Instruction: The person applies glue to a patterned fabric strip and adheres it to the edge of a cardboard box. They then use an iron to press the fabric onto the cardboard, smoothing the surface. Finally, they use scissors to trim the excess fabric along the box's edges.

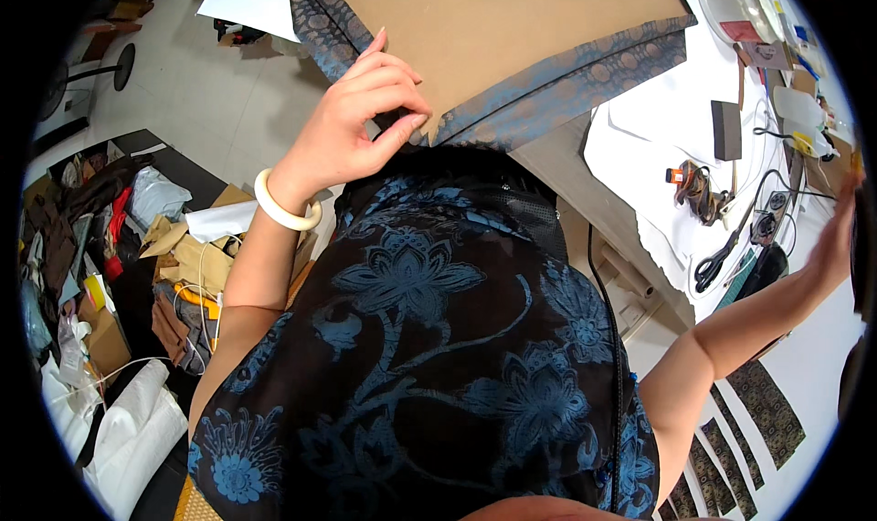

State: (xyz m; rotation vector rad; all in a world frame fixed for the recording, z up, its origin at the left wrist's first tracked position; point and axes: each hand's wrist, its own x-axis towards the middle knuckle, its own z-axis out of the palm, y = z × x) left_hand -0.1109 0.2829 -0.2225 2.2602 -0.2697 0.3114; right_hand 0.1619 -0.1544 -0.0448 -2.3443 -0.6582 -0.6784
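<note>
The corner of a brown board (512,37) edged in blue patterned cloth (566,91) is pinched at the bench (566,160) edge by the left hand (361,119), its long side running away rightward, while the right hand (836,238) is stretched open far right.

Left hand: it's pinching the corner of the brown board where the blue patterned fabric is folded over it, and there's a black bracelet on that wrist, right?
Not quite. In the head view the bracelet on that wrist is white, not black. The rest holds: the left hand pinches the corner of the brown board where the blue patterned fabric is folded over its edge.
</note>
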